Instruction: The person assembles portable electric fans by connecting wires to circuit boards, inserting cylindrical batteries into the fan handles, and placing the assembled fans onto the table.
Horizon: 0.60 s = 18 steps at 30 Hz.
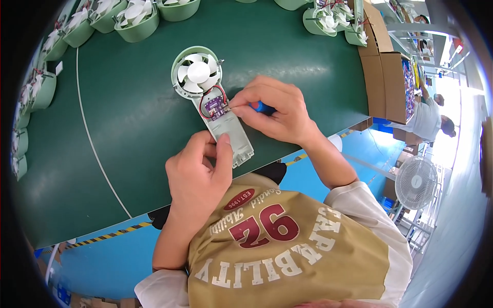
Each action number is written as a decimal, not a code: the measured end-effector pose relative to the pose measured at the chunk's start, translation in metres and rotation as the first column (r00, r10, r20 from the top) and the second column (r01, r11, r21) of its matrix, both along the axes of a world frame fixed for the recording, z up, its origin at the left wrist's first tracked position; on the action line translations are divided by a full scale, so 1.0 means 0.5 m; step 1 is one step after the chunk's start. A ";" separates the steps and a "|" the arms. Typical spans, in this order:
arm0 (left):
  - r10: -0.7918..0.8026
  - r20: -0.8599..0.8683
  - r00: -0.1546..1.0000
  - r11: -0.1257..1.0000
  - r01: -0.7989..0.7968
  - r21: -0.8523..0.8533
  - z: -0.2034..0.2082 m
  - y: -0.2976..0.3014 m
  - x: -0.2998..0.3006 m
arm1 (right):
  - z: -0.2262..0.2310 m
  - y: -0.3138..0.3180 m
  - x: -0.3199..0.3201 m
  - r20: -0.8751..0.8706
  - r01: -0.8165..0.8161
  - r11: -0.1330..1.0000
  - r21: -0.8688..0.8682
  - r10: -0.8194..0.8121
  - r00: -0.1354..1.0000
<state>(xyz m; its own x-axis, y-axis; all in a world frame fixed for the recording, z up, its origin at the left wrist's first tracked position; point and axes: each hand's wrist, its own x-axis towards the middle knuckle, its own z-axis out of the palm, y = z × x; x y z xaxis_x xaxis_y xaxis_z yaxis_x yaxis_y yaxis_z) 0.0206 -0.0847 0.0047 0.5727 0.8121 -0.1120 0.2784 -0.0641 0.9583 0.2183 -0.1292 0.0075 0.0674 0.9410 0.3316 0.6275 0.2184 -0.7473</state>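
A pale green handheld fan housing [233, 134] lies open on the table, its round head holding white fan blades [198, 72]. Inside the handle sits a purple circuit board [215, 107], linked to the head by red and black wires. My left hand [201, 161] is closed on the handle's left edge, thumb pressed on the inside. In my right hand [275, 109] is a small blue-handled screwdriver [263, 108], pinched between thumb and fingers. Its thin end meets the board's right side; my fingertips partly cover the shaft, and the exact tip is too small to make out.
Several green fan housings with white blades [136, 20] line the table's far and left edges. More fan parts [328, 20] stand at the far right, by cardboard boxes [382, 84]. Beyond are a standing fan [416, 182] and a person in a light shirt [423, 120].
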 end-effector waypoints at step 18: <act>-0.026 0.008 1.000 0.998 0.027 -0.056 0.003 0.009 -0.004 | -0.003 0.012 0.004 0.156 -0.053 0.991 0.121 0.034 0.987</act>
